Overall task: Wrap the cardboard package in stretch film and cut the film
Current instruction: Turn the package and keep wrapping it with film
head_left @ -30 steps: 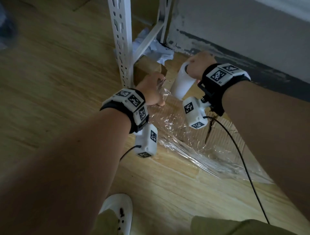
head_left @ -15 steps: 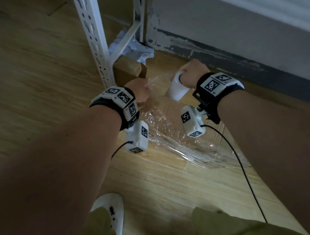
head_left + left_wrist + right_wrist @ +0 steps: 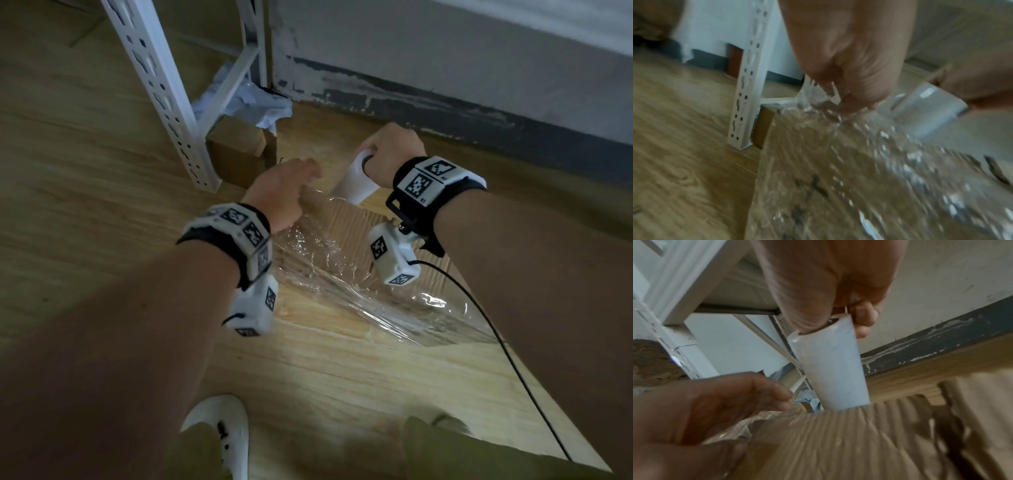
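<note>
The flat corrugated cardboard package (image 3: 356,219) lies on the wooden floor, partly covered with crinkled clear stretch film (image 3: 329,270). My right hand (image 3: 394,154) grips the top end of the white film roll (image 3: 354,183), which stands tilted over the package's far edge; in the right wrist view the roll (image 3: 830,369) hangs from my fingers above the cardboard (image 3: 859,443). My left hand (image 3: 284,195) is just left of the roll. In the left wrist view its fingertips (image 3: 846,97) pinch a bunched end of film (image 3: 818,97) that spreads down over the package.
A white slotted shelf leg (image 3: 164,96) stands at the back left, with a small cardboard box (image 3: 239,154) and crumpled white wrapping (image 3: 260,106) behind it. A grey wall with a dark baseboard (image 3: 445,113) runs along the back. My white shoe (image 3: 222,428) is near.
The head view has swung, so the shelf leg sits further left. Both hands keep about the same spacing over the package; the left hand is blurred and has slid slightly toward me.
</note>
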Demonstrator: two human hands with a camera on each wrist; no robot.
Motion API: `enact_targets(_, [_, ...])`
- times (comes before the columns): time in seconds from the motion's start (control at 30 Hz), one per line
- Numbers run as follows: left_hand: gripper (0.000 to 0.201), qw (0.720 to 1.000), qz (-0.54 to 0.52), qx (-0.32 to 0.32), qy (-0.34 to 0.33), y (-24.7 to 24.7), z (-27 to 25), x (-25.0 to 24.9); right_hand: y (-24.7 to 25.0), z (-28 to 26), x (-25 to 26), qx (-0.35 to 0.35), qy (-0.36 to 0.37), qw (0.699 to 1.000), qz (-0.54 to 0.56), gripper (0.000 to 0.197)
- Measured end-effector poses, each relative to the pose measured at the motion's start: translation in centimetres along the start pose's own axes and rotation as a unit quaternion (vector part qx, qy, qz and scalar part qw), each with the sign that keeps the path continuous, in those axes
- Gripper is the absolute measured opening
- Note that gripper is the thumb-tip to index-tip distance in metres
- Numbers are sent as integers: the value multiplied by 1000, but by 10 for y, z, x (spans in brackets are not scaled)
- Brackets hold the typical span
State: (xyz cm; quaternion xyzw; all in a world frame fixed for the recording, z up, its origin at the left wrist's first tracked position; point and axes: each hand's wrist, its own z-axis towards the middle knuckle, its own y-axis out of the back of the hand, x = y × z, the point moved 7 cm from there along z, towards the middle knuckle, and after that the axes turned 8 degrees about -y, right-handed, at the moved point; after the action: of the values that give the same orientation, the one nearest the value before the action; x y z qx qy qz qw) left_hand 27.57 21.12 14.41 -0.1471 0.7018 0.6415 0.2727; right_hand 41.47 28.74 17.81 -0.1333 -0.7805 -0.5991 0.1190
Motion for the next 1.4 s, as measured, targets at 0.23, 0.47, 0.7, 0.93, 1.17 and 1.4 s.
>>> enact_targets(0.23, [50, 990, 56, 126, -22, -33, 5, -30, -1, -3, -4, -13, 30, 998, -51, 43])
enact_targets(0.47, [145, 921, 214, 326, -25, -49, 4, -19, 3, 0, -18, 3, -13, 999, -46, 35])
enact_targets(0.7, [117, 929, 306, 202, -55, -56, 14, -21, -28, 10, -27, 149, -145, 890, 406, 5])
enact_targets(0.93, [116, 937, 291, 176, -75, -54, 17, -25, -38, 15, 0, 174, -36, 938, 298, 43])
enact_targets(1.17, [110, 935, 294, 182, -82, -53, 16, -23, -43, 21, 5, 226, -58, 926, 297, 39])
enact_targets(1.4, [101, 932, 302, 176, -92, -50, 17, -25, -40, 18, 15, 203, -10, 972, 120, 19])
